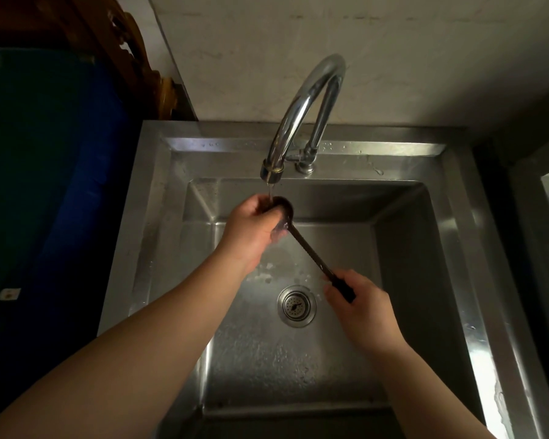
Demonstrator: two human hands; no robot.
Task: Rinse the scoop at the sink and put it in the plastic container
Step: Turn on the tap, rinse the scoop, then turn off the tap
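Far to the left of the sink (159,198) you have a dark blue surface (54,172), with a carved wooden piece (130,49) above it against the wall. Coming in over the sink's left rim, your left hand (251,229) is cupped around the bowl of the scoop (301,242), its fingers wrapped over the bowl's near side, right under the spout of the faucet (301,112). A thin stream of water (270,190) runs from that spout down onto the bowl. The scoop is dark and long-handled, and its handle slants down and to the right across the basin, above the sink floor. Below the handle, in the sink floor, sits the round drain strainer (296,306), with wet patches and droplets around it. To the right of the drain, your right hand (358,308) is closed on the end of the scoop's handle, thumb on top. Your two hands are well apart, one at each end of the scoop.
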